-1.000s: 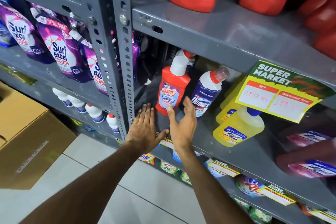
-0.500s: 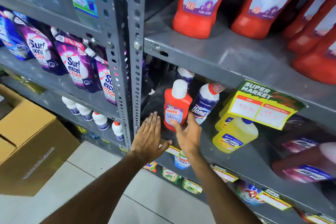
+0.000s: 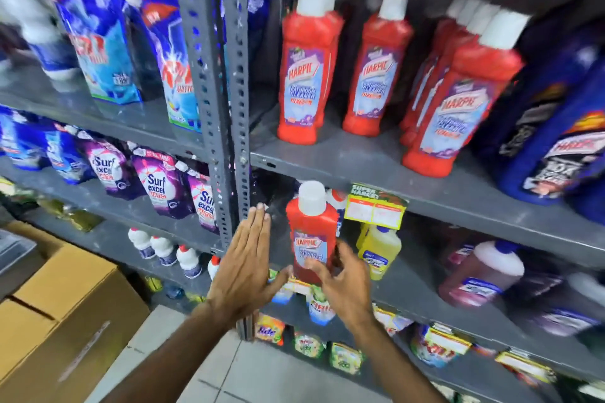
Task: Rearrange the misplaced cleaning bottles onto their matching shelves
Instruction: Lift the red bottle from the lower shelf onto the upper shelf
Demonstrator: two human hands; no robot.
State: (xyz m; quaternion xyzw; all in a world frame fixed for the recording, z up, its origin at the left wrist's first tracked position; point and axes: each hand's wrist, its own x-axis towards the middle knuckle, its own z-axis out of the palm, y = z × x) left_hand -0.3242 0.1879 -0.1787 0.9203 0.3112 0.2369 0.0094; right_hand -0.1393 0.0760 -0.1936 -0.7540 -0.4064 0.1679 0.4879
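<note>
A red Harpic bottle (image 3: 311, 232) with a white cap is upright in front of the middle shelf (image 3: 419, 291). My right hand (image 3: 343, 288) is closed around its lower part, thumb on the label. My left hand (image 3: 245, 265) is flat and open just left of the bottle, not touching it. On the shelf above (image 3: 360, 157) stand matching red Harpic bottles (image 3: 376, 75), with a bare gap between the second one and the group on the right.
A grey perforated upright (image 3: 226, 108) stands left of my hands. A green price tag (image 3: 376, 206) hangs from the upper shelf's edge. A yellow bottle (image 3: 379, 249) and a pink bottle (image 3: 481, 275) lie to the right. Blue Harpic bottles (image 3: 556, 127) fill the upper right. Cardboard boxes (image 3: 59, 304) sit at lower left.
My right hand has closed on the red Harpic bottle, which now sits forward of the shelf edge. The view has tilted up and shows the upper shelf's bottles. My left hand stays open.
</note>
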